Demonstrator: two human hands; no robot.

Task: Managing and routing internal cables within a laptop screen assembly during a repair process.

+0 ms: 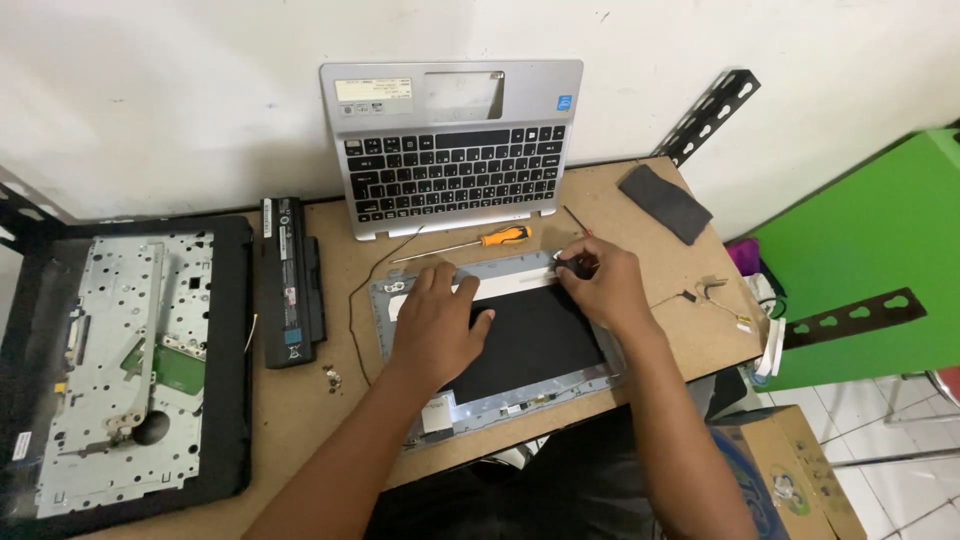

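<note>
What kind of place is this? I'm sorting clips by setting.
Probably a small laptop repair bench: an opened screen panel under both hands, a detached keyboard deck against the wall, a screwdriver and laptop battery alongside.

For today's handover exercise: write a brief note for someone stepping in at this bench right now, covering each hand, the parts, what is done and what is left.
Left hand lies flat on the screen panel, open.
Right hand pinches a small dark tool at the panel's top edge.
Screwdriver lies just behind the panel; keyboard deck leans on the wall; battery and base sit to the left.
Done: laptop taken apart.
Left: work on the panel's top edge.
</note>
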